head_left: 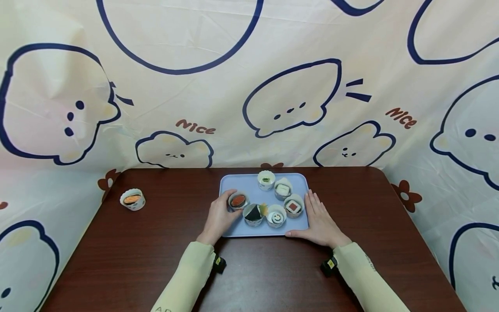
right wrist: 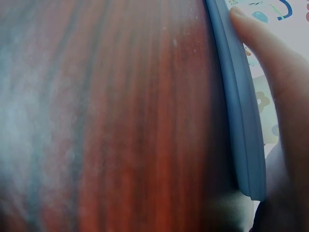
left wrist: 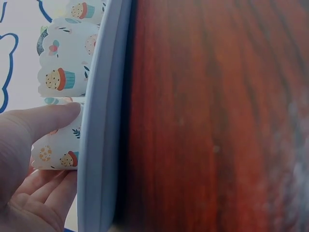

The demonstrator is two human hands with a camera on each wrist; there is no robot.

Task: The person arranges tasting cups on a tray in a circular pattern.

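A light blue tray (head_left: 243, 183) carries several small patterned paper cups. My left hand (head_left: 218, 220) holds the leftmost paper cup (left wrist: 57, 147), thumb on its near side and fingers around the far side. Inside that cup sits a reddish-orange piece of food (head_left: 238, 200). Just right of it stands a paper cup (head_left: 253, 222) with a black-wrapped wedge, a yellow piece beside it. My right hand (head_left: 322, 224) lies with straight fingers along the tray's right end, its thumb at the front rim. Nearest to it is a paper cup (head_left: 299, 200) holding a white square with a red centre.
Also on the tray are a cup with a white swirl (head_left: 276, 217), a cup with a white block (head_left: 283, 190) and a cup with green filling (head_left: 266, 179). Apart at the table's far left stands a cup with an orange piece (head_left: 132, 200). A printed cloth (head_left: 226, 99) hangs behind the brown table (head_left: 269, 273).
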